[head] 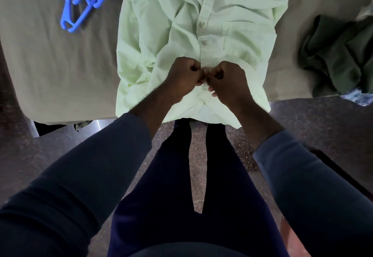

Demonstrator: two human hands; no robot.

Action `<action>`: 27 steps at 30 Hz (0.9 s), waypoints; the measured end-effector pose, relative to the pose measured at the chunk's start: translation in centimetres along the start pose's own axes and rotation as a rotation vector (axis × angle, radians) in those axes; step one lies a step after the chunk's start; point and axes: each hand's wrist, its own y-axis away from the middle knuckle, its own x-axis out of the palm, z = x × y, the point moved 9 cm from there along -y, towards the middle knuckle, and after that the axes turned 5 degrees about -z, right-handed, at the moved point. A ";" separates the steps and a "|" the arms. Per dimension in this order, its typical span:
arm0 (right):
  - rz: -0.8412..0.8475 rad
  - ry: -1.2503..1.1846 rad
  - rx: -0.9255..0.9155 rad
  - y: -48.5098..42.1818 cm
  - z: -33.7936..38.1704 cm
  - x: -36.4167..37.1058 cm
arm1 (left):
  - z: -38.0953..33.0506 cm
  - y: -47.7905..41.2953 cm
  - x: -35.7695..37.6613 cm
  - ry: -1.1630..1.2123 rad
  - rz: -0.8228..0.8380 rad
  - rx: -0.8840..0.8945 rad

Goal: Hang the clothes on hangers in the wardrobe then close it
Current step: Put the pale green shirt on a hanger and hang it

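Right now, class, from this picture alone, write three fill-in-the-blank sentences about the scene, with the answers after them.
1. The left hand and right hand pinch the button-up shirt, which is light ___.
2. The plastic hangers are coloured ___.
3. The dark green garment lies on the person's ___ side.
Answers: green; blue; right.

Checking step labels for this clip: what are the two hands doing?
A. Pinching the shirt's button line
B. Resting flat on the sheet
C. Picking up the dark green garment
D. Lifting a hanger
A: the left hand and right hand meet at the button line of the shirt, fingers curled and pinching the cloth, while the hangers lie apart at the upper left.
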 end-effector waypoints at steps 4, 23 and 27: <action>0.134 -0.279 0.090 0.0 -0.4 0.0 | 1.1 0.5 0.3 0.188 -0.022 -0.106; -0.128 0.322 0.166 2.1 -5.4 2.5 | 1.6 0.1 0.8 0.102 -0.102 -0.079; -0.046 0.233 0.100 -0.2 -4.1 1.6 | 3.7 1.3 1.7 0.113 0.005 -0.148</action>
